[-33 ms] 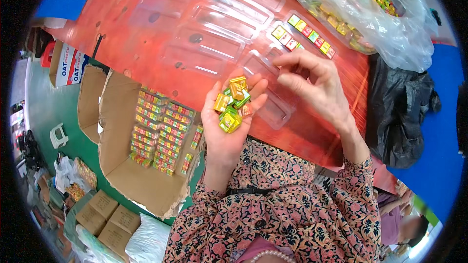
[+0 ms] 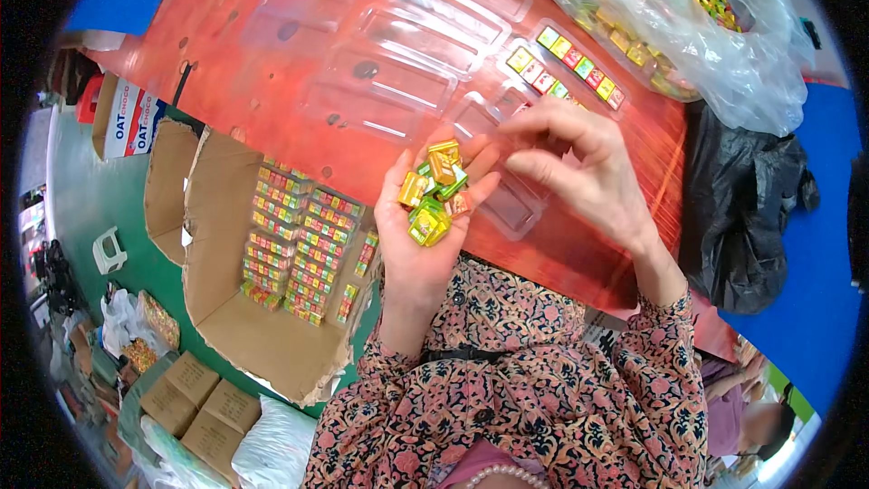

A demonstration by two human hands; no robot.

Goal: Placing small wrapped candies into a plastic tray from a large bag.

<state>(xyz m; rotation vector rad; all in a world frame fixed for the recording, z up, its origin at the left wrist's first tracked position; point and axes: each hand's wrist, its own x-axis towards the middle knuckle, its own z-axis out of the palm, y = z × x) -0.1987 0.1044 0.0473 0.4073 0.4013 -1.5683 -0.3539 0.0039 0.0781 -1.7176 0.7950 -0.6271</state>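
My left hand (image 2: 422, 226) is palm up, cupped under a small heap of wrapped candies (image 2: 429, 223) in yellow, gold, green and red. To its right, over the red table, my right hand (image 2: 584, 163) has its fingers curled and the thumb held apart. Nothing shows between thumb and fingertips. Just beyond that hand lies a clear plastic tray partly filled with two rows of candies (image 2: 579, 66). Part of the nearer row is hidden by the fingers. An unfilled clear tray (image 2: 514, 208) lies below and between my hands.
More clear plastic trays (image 2: 389, 109) lie on the red table (image 2: 217, 63). A large clear bag of candies (image 2: 625, 27) is at the far right, above a black bag (image 2: 738, 208). At left, an open carton (image 2: 222, 294) holds stacks of filled packs (image 2: 312, 254).
My right hand has shifted slightly, its thumb a little lower and farther from the fingers. A bit more of the nearer candy row shows. My left hand stays almost still.
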